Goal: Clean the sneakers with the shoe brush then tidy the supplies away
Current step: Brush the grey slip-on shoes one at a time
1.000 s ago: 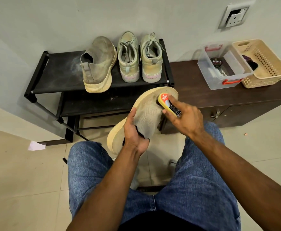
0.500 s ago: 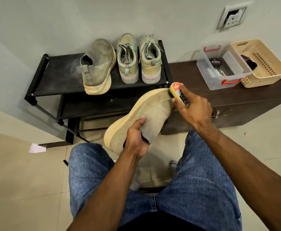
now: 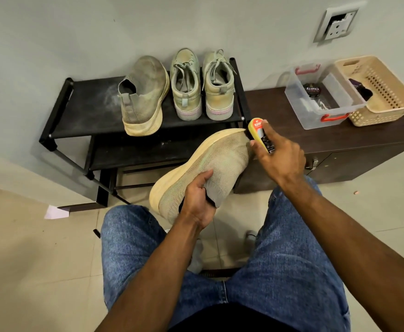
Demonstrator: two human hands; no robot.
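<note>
My left hand (image 3: pixel 199 200) grips a beige knit sneaker (image 3: pixel 217 161) at its collar, holding it tilted above my knees with the toe pointing up and right. My right hand (image 3: pixel 277 156) holds a yellow shoe brush (image 3: pixel 259 131) against the sneaker's toe. The matching knit sneaker (image 3: pixel 143 94) and a pair of pale green lace-up sneakers (image 3: pixel 202 85) stand on the top shelf of the black shoe rack (image 3: pixel 83 116).
A dark wooden cabinet (image 3: pixel 340 144) sits right of the rack. On it stand a clear plastic box (image 3: pixel 316 109) holding a polish tin (image 3: pixel 311 88) and a beige basket (image 3: pixel 385 92). A wall socket (image 3: pixel 337 25) is above. My jeans-clad legs fill the foreground over a tiled floor.
The brush has slid from the upper of the sneaker out to its toe tip. My left hand has tilted the sneaker lower and more to the right.
</note>
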